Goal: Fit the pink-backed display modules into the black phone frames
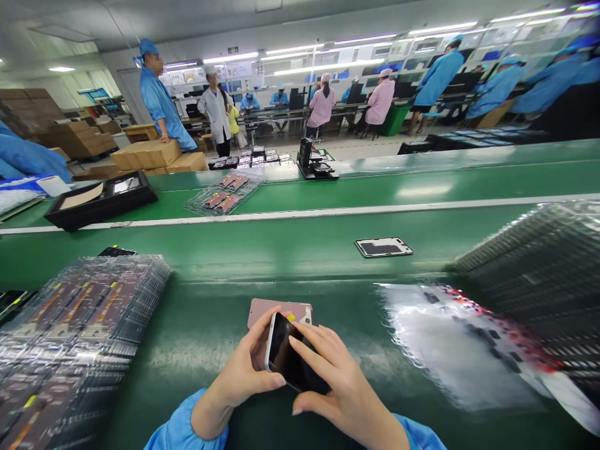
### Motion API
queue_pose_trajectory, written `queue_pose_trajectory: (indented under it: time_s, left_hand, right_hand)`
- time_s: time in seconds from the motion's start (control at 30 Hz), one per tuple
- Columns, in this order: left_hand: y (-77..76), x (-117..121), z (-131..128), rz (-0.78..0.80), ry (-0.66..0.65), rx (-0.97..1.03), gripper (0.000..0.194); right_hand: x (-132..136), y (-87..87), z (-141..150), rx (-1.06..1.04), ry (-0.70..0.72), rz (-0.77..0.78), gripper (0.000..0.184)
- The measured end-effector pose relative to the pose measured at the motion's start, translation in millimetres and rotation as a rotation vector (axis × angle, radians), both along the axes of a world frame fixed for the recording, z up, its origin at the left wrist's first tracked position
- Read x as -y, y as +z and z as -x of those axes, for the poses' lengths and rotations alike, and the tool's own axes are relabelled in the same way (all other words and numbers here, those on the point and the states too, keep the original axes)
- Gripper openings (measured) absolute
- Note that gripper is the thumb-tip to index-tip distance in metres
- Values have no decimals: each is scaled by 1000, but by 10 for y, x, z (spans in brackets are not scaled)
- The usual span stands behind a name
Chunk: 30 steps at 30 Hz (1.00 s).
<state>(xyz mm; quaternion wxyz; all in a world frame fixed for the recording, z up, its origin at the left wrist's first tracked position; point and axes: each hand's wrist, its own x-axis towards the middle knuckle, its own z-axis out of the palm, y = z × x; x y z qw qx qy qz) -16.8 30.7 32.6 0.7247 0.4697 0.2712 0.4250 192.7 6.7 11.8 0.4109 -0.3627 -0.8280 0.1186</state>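
Note:
A smartphone [296,357] with a black glossy front and a silver frame is tilted up between my hands, above the green bench. My left hand [244,362] grips its left side, thumb on the near edge and fingers behind it. My right hand [330,372] is around the right side, with fingers lying across the dark front and the thumb by the lower edge. Just beyond my hands lies a flat pinkish-brown phone-sized panel [262,307], partly covered by my fingers. A yellow tab shows at the phone's top edge.
Clear trays [103,312] of brown phone parts are stacked at left. At right are a blurred sheet of small parts [450,344] and a tall tray stack [539,275]. A phone housing [384,247] lies on the green belt. Beyond stand a black fixture [312,161] and several people.

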Motion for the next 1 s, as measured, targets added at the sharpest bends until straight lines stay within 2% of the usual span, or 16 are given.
queue_pose_trajectory:
  time_s: [0.07, 0.17, 0.23, 0.27, 0.37, 0.43, 0.5, 0.63, 0.7, 0.77, 0.83, 0.9, 1.0]
  left_hand:
    - [-23, 8, -39, 60, 22, 35, 83]
    - [3, -23, -90, 187, 129, 66, 54]
    - [70, -83, -84, 240, 204, 40, 35]
    - [111, -121, -65, 246, 233, 19, 31]
    - [227, -233, 29, 247, 270, -38, 29]
    - [278, -287, 82, 246, 292, -66, 29]
    - [304, -317, 98, 236, 288, -78, 33]
    - [264, -292, 57, 179, 138, -72, 50]
    - [199, -235, 33, 122, 5, -162, 53]
    - [129, -157, 10, 80, -102, -331, 47]
    - [80, -78, -19, 72, -116, -510, 38]
    - [65, -21, -52, 59, -60, -631, 37]
    - [68, 11, -84, 27, -25, -670, 39]
  right_hand:
    - [11, -23, 15, 19, -52, -5, 80]
    - [26, -54, 19, -72, -111, 79, 87]
    - [24, -46, -1, -221, -95, 257, 89]
    - [19, -29, -16, -300, -79, 382, 81]
    - [-6, 51, -57, -458, 53, 777, 50]
    - [-17, 97, -63, -536, 210, 981, 43]
    - [-17, 112, -51, -631, 307, 1087, 41]
    - [-13, 55, -27, -773, 247, 1097, 37]
    - [-18, 14, -28, -839, 192, 1090, 38]
    - [-25, -16, -34, -903, 142, 1079, 35]
    - [-28, -30, -37, -936, 110, 1058, 32]
    - [-27, -33, -34, -944, 94, 1039, 30]
    - [-24, -29, -33, -949, 93, 1060, 37]
